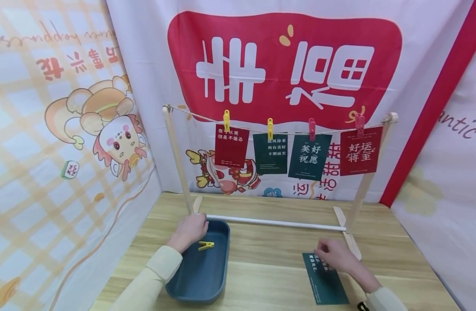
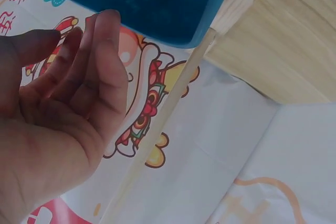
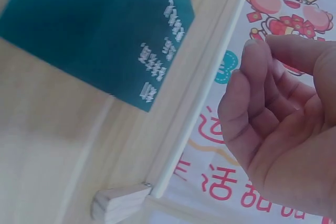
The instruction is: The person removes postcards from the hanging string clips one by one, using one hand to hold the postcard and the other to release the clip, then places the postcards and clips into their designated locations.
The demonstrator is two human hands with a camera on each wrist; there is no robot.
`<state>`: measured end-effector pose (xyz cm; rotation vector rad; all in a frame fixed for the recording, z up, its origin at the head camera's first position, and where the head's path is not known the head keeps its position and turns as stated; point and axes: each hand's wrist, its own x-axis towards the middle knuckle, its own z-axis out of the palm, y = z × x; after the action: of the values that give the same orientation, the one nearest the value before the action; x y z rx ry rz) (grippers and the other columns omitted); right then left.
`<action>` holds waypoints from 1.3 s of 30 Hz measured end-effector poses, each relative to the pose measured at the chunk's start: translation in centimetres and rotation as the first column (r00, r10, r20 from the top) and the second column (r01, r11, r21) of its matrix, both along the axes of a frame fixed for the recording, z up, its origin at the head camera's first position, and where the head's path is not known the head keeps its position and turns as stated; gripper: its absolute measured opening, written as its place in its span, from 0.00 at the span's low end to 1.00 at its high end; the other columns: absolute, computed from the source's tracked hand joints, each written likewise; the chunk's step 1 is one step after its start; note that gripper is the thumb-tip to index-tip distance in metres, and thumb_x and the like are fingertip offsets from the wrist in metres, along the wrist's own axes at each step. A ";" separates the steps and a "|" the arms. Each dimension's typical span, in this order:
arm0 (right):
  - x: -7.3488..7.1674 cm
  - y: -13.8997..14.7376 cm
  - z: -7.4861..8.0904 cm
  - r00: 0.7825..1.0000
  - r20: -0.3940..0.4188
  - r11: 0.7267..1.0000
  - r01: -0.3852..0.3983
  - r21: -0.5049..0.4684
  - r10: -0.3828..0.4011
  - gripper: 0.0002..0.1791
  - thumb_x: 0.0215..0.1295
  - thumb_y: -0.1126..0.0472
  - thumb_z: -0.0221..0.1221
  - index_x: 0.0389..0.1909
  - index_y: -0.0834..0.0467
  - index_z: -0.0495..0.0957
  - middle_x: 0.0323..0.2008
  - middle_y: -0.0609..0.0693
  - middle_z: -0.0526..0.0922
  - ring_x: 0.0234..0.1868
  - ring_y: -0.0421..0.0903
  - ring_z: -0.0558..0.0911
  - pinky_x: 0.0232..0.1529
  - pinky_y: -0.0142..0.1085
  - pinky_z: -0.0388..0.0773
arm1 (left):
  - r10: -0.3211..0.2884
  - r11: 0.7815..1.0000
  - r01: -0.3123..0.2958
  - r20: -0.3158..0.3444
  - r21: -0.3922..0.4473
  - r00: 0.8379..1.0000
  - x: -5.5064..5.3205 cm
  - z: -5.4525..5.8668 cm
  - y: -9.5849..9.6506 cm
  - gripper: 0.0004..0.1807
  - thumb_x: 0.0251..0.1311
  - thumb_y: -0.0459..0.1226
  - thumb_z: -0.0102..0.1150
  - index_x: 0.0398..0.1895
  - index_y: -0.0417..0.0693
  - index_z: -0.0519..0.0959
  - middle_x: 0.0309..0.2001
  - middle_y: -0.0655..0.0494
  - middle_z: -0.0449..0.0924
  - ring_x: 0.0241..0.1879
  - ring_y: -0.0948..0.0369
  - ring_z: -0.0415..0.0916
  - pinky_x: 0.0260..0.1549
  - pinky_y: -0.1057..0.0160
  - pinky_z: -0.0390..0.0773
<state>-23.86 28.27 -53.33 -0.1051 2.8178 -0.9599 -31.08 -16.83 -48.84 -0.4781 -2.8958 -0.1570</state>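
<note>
Above the far end of a dark blue basin (image 1: 197, 276), my left hand (image 1: 188, 232) hovers with loosely bent fingers. The left wrist view shows nothing between its thumb and fingers. Inside the basin lies one yellow clothespin (image 1: 206, 245). At the right, my right hand (image 1: 335, 255) is over a dark green card (image 1: 326, 283) with white writing on the table. The right wrist view shows a gap between this hand and the green card (image 3: 100, 30). Its fingers are loosely curled, thumb tip close to the index finger, and hold nothing.
Behind the hands stands a wooden frame with a white crossbar (image 1: 276, 223) and a string. From the string hang a red card (image 1: 231, 149), two green cards and another red card (image 1: 360, 151), held by yellow and pink clothespins. Printed cloths surround the wooden table (image 1: 265, 268).
</note>
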 end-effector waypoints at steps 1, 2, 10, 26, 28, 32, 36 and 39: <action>-0.1 -0.1 0.2 1.000 -0.006 1.000 0.002 0.010 -0.002 0.08 0.65 0.59 0.61 0.27 0.54 0.74 0.20 0.48 0.74 0.18 0.44 0.75 0.17 0.32 0.73 | 0.003 1.000 -0.003 0.000 0.012 1.000 -0.1 0.0 0.0 0.10 0.61 0.38 0.60 0.23 0.47 0.76 0.19 0.52 0.76 0.19 0.55 0.74 0.17 0.51 0.73; -0.2 -0.2 0.3 1.000 -0.008 1.000 0.007 0.017 -0.007 0.08 0.65 0.59 0.61 0.27 0.53 0.74 0.20 0.47 0.74 0.19 0.43 0.75 0.18 0.32 0.73 | 0.005 1.000 -0.005 0.003 0.027 1.000 -0.1 0.1 0.0 0.10 0.61 0.38 0.60 0.22 0.48 0.75 0.18 0.53 0.75 0.19 0.55 0.73 0.16 0.52 0.73; -0.5 -0.9 1.6 1.000 -0.028 1.000 -0.011 0.021 0.011 0.09 0.66 0.57 0.61 0.27 0.53 0.74 0.20 0.47 0.74 0.20 0.42 0.75 0.19 0.33 0.72 | -0.029 0.994 0.030 -0.012 0.104 1.000 -0.4 1.7 0.4 0.15 0.64 0.37 0.57 0.18 0.50 0.72 0.14 0.57 0.67 0.14 0.59 0.65 0.13 0.59 0.65; -1.1 -2.3 3.3 0.996 -0.060 0.986 -0.077 -0.146 0.069 0.12 0.70 0.47 0.56 0.34 0.52 0.77 0.25 0.51 0.79 0.23 0.45 0.77 0.23 0.35 0.76 | -0.016 0.981 0.038 -0.116 0.192 0.993 -1.6 6.0 -0.6 0.15 0.67 0.39 0.52 0.19 0.50 0.72 0.15 0.58 0.68 0.16 0.60 0.65 0.19 0.61 0.67; -1.2 -2.6 3.4 0.995 -0.065 0.981 -0.090 -0.174 0.080 0.13 0.70 0.46 0.56 0.35 0.51 0.76 0.25 0.52 0.79 0.23 0.45 0.78 0.23 0.35 0.77 | -0.015 0.978 0.039 -0.115 0.205 0.993 -1.5 6.7 -0.4 0.14 0.68 0.40 0.52 0.22 0.50 0.74 0.15 0.58 0.69 0.16 0.60 0.66 0.19 0.61 0.67; -1.4 -3.5 4.0 0.994 -0.081 0.962 -0.098 -0.254 0.080 0.11 0.71 0.48 0.55 0.36 0.51 0.76 0.25 0.52 0.79 0.25 0.46 0.79 0.26 0.36 0.80 | -0.016 0.971 0.036 -0.088 0.237 0.996 -1.3 8.1 0.2 0.13 0.69 0.43 0.51 0.27 0.49 0.78 0.16 0.58 0.70 0.17 0.60 0.68 0.19 0.63 0.68; -1.6 -4.5 4.8 0.990 -0.113 0.947 -0.113 -0.300 0.083 0.13 0.71 0.46 0.55 0.38 0.52 0.76 0.26 0.54 0.80 0.26 0.48 0.80 0.29 0.37 0.82 | -0.014 0.964 0.040 -0.099 0.262 0.995 -1.3 9.2 0.7 0.13 0.69 0.43 0.51 0.27 0.50 0.77 0.17 0.58 0.70 0.17 0.61 0.68 0.18 0.64 0.67; -1.9 -5.3 5.5 0.986 -0.145 0.943 -0.126 -0.307 0.085 0.16 0.70 0.43 0.55 0.39 0.52 0.77 0.27 0.54 0.80 0.26 0.47 0.80 0.30 0.36 0.81 | -0.021 0.963 0.060 -0.148 0.263 0.989 -1.3 10.0 0.9 0.13 0.68 0.41 0.53 0.24 0.51 0.75 0.17 0.58 0.70 0.17 0.60 0.67 0.16 0.64 0.65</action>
<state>-25.72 22.97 -47.85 -0.3671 2.7104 -1.4169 -32.43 -15.93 -38.83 -0.4780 -2.6698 -0.4916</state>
